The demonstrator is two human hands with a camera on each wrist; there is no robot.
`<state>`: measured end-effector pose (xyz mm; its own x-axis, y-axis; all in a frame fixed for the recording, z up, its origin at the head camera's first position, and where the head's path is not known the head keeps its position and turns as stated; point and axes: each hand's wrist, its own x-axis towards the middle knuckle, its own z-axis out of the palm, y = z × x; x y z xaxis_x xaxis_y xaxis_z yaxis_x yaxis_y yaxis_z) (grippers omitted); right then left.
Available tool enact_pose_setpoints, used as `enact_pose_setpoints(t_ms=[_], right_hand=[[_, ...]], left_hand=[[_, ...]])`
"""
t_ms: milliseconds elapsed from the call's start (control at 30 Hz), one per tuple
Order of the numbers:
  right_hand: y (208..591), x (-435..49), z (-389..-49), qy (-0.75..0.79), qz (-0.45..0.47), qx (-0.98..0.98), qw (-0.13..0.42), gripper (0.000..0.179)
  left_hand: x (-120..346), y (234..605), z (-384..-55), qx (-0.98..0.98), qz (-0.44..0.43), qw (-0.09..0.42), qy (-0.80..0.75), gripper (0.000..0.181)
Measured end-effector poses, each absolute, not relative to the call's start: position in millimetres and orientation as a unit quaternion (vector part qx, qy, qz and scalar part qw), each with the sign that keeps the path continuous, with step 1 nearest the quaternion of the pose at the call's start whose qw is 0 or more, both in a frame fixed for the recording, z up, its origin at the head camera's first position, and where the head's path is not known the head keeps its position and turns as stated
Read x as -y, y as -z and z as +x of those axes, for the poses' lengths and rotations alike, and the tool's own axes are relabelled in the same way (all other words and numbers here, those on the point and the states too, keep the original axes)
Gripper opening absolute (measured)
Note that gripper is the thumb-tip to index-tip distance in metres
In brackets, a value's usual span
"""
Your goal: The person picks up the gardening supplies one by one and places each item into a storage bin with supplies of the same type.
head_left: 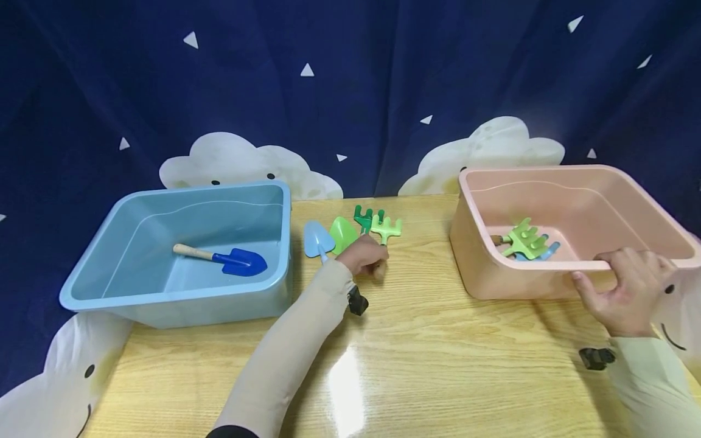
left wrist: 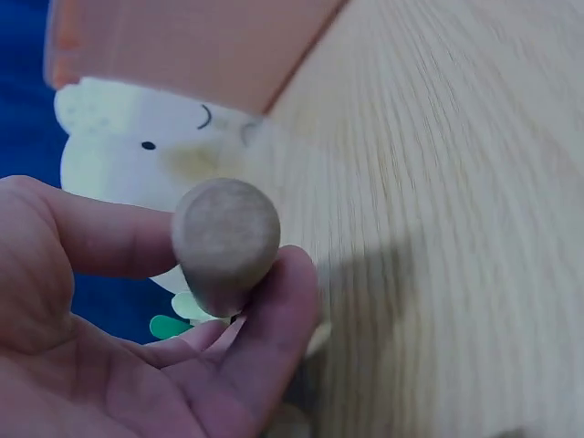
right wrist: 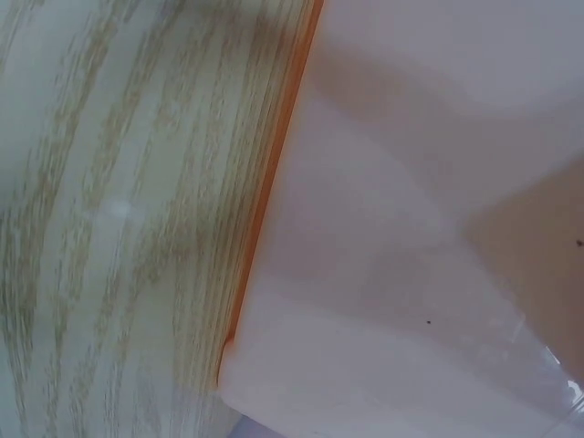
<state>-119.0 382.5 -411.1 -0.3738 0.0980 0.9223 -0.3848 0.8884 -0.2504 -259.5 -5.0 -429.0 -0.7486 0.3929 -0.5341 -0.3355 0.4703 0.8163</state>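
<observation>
My left hand [head_left: 364, 254] pinches the wooden handle of a light green toy hand rake [head_left: 386, 227], its tines pointing away from me. In the left wrist view, the round end of the wooden handle [left wrist: 226, 235] sits between thumb and fingers. Close beside it lie a dark green rake [head_left: 363, 219], a green trowel [head_left: 343, 234] and a light blue trowel [head_left: 317, 238]. Over at the right, my right hand [head_left: 630, 289] grips the near rim of the pink bin [head_left: 465, 261], fingers over the edge and thumb outside. The right wrist view shows only the bin's wall and the tabletop.
Inside the pink bin are a light green rake [head_left: 526, 239] and a blue tool [head_left: 542, 252]. A blue bin [head_left: 175, 298] at the left holds a dark blue trowel [head_left: 243, 262] with a wooden handle. Behind the wooden table [head_left: 438, 365] hangs a navy curtain [head_left: 350, 91].
</observation>
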Motion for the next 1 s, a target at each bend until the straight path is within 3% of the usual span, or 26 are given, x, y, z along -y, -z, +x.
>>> enact_pose_setpoints(t_ms=[200, 233, 367, 467, 1000], right_hand=[[412.5, -384.2, -118.1, -0.213, 0.086, 0.803, 0.549, 0.076], [412.6, -384.5, -118.1, -0.213, 0.087, 0.804, 0.549, 0.076], [413.3, -385.2, -117.4, -0.213, 0.089, 0.805, 0.546, 0.075], [413.5, -385.4, -116.3, -0.211, 0.089, 0.808, 0.543, 0.076], [410.9, -382.2, -118.3, -0.211, 0.085, 0.807, 0.544, 0.075]], left_hand=[[6.8, 432.9, -256.6, -0.736, -0.008, 0.379, -0.560, 0.006], [7.0, 433.8, -255.5, -0.732, -0.014, 0.380, -0.566, 0.009], [7.6, 437.4, -250.4, -0.719, -0.024, 0.378, -0.583, 0.054], [8.3, 440.0, -247.3, -0.723, -0.012, 0.376, -0.580, 0.069], [20.2, 445.7, -247.2, -0.665, 0.022, 0.398, -0.632, 0.072]])
